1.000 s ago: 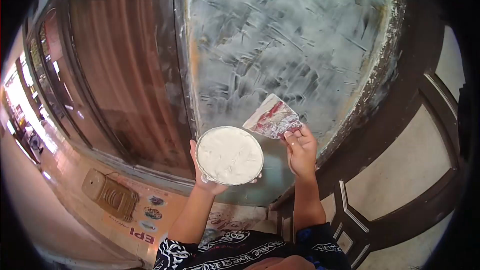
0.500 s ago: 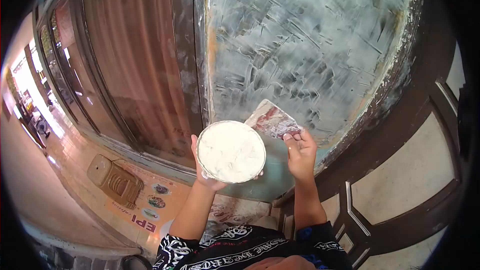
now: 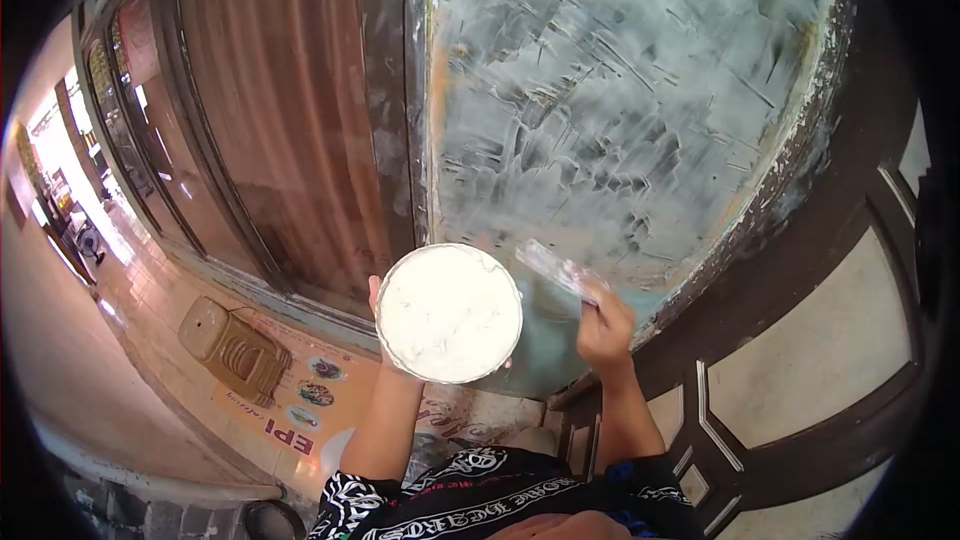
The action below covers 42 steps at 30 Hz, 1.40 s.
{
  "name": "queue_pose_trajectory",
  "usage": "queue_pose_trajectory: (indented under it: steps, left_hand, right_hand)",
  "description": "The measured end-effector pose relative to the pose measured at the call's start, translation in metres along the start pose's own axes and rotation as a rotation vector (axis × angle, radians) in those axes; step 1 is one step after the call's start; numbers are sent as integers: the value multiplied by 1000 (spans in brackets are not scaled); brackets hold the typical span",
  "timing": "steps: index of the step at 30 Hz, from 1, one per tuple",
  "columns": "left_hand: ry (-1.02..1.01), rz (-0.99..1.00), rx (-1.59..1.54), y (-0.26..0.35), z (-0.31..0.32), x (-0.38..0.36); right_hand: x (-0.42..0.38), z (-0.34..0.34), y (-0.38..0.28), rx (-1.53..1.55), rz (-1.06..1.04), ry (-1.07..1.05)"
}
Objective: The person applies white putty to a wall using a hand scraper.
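Note:
My left hand supports a round tub of white putty from below and the side, most of its fingers hidden under the tub. The putty comes up close to the rim, with a slightly uneven surface. To the right of the tub, my right hand grips a flat putty spreader by its near edge. The spreader is smeared with white and seen nearly edge-on, its far corner pointing up and left. Behind both hands stands a grey-green wall panel covered in streaky white smears and dark patches.
A window with a reddish-brown curtain is left of the panel. A brown plastic stool lies on a printed orange banner on the floor. Dark wooden panelling with pale insets flanks the right side.
The spreader has turned from showing its broad face to nearly edge-on, and my right hand has rotated with it. The tub has shifted slightly left and down in view.

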<state>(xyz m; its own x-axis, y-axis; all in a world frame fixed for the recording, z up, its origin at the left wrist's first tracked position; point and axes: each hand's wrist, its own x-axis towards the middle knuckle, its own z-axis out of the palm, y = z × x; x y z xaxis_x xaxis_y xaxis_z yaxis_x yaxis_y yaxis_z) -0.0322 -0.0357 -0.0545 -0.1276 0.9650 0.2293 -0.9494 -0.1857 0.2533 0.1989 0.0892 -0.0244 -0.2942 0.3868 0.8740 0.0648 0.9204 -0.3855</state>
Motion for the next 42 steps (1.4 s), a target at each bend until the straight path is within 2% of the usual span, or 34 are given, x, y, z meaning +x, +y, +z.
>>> queue_pose_trajectory:
  steps: [2,3,4,5,8,12,14,16,18,19,20,22,23,25,26,28,30,31,33,34,36,37,39,40,41,42]
  left_hand:
    - [-197,27,-31,3,-7,-1]
    - [-252,38,-275,3,0,-1]
    - [-247,36,-273,4,-2,-2]
    - [-264,65,-298,5,-6,-2]
    - [-235,96,-329,8,-14,-7]
    - [-206,107,-322,11,-28,-14]
    - [9,101,36,9,-29,-19]
    - [20,49,26,7,-17,-21]
    - [-94,29,18,5,-8,-22]
    - [-403,111,-264,-5,-4,-20]
    - [-292,95,-272,-4,-20,-16]
    - [-216,-16,-13,-3,-3,-15]
    - [-209,-16,-13,-7,-3,-13]
    - [-102,47,-354,-16,-5,-6]
    - [-103,47,-351,-19,-7,-3]
    - [-195,101,-97,-24,-13,2]
    - [-132,106,-35,-27,-13,3]
    - [-83,113,1,-29,-11,4]
    - [-59,104,67,-32,-7,9]
    - [-120,67,50,-35,-1,13]
    - [-82,92,85,-43,2,20]
    - [-82,92,84,-48,2,24]
    - [52,136,109,-59,1,33]
    - [50,135,108,-65,0,37]
    - [38,131,88,-73,-1,41]
    - [27,128,69,-80,-2,44]
  right_hand:
    - [-4,-11,-25,8,-75,-27]
    - [-1,-16,-43,16,-178,-151]
    - [-1,-18,-52,23,-280,-275]
    - [-2,-14,-51,79,-414,-247]
    - [-4,-14,-52,19,-456,-343]
    - [-17,-5,-40,-70,-358,-300]
    - [-17,0,-18,-91,-360,-279]
    - [-20,2,-1,-210,11,-141]
    - [-29,1,3,-213,42,-65]
    - [-29,1,6,-214,56,13]
    - [-30,-1,4,-210,44,11]
    - [-36,-8,-21,-121,-279,-60]
    - [-20,-14,-44,-79,-312,-188]
    - [-17,-17,-36,-95,-343,-246]
    - [-15,-19,-32,-113,-384,-301]
    - [-23,-22,5,-105,-340,-300]
    - [-26,-28,40,-290,-200,-125]
    - [-32,-32,56,-284,-201,-124]
    - [-40,-41,76,-97,376,36]
    - [-37,-46,81,-95,371,39]
    - [-29,-64,79,648,686,229]
    - [-13,-68,60,832,797,279]
    - [-10,-65,60,918,870,243]
    - [-9,-67,63,1004,944,203]
    - [-13,-66,75,1043,963,63]
    - [-15,-65,82,1040,961,63]
